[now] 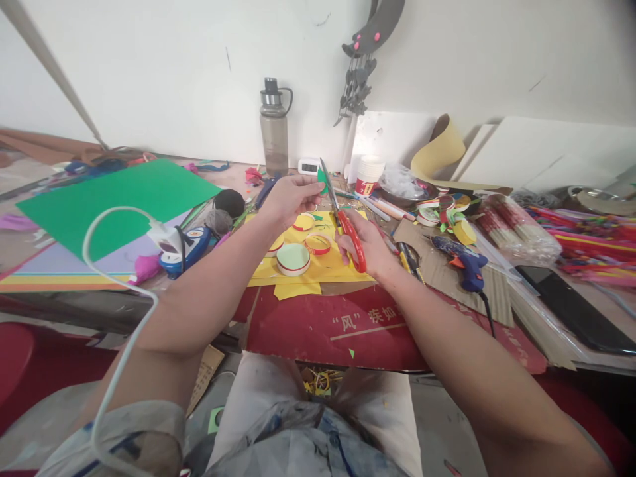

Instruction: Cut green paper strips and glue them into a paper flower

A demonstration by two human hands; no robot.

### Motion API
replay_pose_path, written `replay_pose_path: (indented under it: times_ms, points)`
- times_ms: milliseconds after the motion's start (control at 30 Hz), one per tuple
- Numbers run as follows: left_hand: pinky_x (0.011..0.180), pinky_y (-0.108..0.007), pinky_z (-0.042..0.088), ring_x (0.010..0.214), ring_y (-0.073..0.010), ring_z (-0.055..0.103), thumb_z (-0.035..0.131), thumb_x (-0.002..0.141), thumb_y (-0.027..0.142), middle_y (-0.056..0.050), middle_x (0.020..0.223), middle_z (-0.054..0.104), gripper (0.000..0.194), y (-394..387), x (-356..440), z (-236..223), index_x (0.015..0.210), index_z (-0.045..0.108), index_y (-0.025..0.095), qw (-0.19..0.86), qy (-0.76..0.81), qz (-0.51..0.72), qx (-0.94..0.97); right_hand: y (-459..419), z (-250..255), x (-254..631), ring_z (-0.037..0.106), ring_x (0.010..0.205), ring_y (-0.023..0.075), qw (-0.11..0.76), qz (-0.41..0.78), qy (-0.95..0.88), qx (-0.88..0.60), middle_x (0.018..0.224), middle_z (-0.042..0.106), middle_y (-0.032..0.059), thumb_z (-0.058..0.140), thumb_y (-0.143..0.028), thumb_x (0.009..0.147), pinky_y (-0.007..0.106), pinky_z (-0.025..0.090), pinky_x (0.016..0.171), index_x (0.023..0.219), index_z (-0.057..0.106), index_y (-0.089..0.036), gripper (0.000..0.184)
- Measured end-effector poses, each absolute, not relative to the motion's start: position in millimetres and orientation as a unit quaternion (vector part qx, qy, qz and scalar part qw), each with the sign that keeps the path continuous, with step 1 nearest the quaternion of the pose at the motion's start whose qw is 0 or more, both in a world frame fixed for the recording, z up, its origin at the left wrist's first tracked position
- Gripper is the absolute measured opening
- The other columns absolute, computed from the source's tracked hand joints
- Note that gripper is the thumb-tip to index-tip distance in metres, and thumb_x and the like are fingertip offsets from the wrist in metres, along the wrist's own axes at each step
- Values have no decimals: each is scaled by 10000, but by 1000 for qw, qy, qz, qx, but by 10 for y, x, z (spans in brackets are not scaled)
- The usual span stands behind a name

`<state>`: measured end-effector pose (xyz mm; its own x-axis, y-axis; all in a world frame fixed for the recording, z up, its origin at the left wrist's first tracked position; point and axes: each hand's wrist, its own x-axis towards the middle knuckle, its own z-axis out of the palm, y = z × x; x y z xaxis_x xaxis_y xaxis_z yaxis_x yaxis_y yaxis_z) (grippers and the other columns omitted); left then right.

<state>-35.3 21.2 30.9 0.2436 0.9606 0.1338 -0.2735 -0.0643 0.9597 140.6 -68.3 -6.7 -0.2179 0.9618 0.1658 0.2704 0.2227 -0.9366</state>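
Observation:
Between the thumb and fingers of my left hand [294,199] is a small piece of green paper [322,180]. My right hand [368,244] grips a pair of scissors [350,240] by the red handles. The blades point up and away from me, right beside the green paper; whether they touch it I cannot tell. Below my hands, yellow paper [263,270] lies on the table. On it stand a round pale-green box with a white and red rim [293,258], a red-and-yellow paper ring [318,244] and a yellow paper ring [304,222].
A water bottle [274,129] stands by the wall. Green card [124,199] and a white cable [92,232] are at left. To the right lie a blue glue gun [464,265], a phone [579,308] and paper cups [368,175]. Red cardboard [298,331] covers the front edge.

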Motion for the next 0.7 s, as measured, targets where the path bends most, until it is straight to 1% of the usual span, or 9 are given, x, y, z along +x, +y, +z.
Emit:
replay_pose_path:
  times_ms: [167,333,567,700]
  points:
    - [520,-175,436,515,-52,580,869,810,138,3,573,624,219,200,-353,322,699,681,116,601,331,514,514,-697,-49,1399,516,427,110,427,418,-656,-462,635,532,-112,575,-310,731,255,397,448,1244,545,-218,521]
    - [525,-172,447,514,-52,588,830,839,113,4,580,627,190,197,-357,331,719,683,107,604,330,515,511,-688,-70,1400,484,399,101,433,409,-660,-458,598,523,-117,577,-316,739,241,332,402,1254,549,-195,529]
    - [526,-163,433,528,-43,590,879,796,140,12,616,638,218,225,-355,288,738,670,118,614,315,515,509,-698,-79,1366,474,384,109,442,407,-649,-467,568,503,-121,588,-314,734,234,342,377,1244,556,-191,525]
    - [532,-168,435,525,-45,578,855,796,132,10,605,631,231,197,-340,312,712,640,124,617,317,510,508,-713,-88,1335,464,377,113,447,405,-640,-475,561,494,-116,610,-319,746,235,347,363,1223,565,-207,492]
